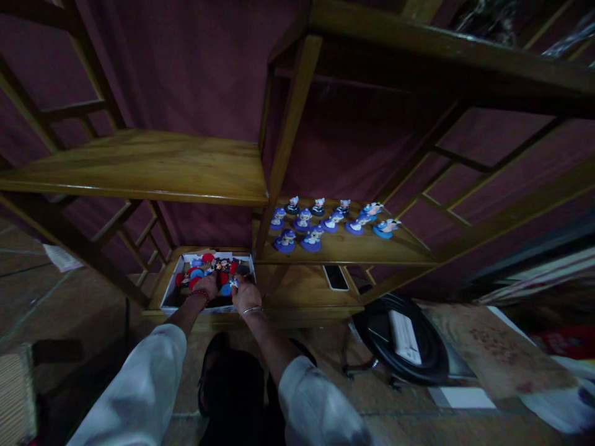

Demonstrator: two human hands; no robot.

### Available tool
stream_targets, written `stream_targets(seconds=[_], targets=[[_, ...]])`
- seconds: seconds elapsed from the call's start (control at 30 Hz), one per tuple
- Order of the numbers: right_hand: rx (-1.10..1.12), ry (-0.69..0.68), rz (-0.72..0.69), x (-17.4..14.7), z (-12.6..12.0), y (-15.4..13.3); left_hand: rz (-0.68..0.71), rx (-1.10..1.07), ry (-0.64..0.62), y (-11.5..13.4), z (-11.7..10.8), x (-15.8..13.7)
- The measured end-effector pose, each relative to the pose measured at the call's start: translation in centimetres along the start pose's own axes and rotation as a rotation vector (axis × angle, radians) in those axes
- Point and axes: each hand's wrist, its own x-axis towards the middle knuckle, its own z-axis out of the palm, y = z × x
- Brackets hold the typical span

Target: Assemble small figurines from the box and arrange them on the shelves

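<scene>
A shallow white cardboard box [168,291] on the low shelf holds several small figurines with red, blue and purple bases. My left hand [207,286], with a red bead bracelet at the wrist, reaches into the box among the red-based figurines [207,257]; dim light and the crowded pieces hide what its fingers do. At the box's right side, my right hand [247,296] is closed around a small blue-and-white figurine [232,284] with a blue base. A thin bangle circles that wrist.
On the raised shelf [400,251] to the right stand several figurines [332,220] with purple, blue and dark bases. A phone [335,277] lies below them. A wooden post [290,130] separates the bays. A black round stool [395,337] with a white pack stands at right.
</scene>
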Motion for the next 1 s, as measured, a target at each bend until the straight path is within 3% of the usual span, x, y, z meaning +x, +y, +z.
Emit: stream_targets(seconds=[1.0], targets=[[0.01, -0.001, 0.009, 0.0, -0.06, 0.01, -0.052, 0.003, 0.042, 0.25, -0.62, -0.8]])
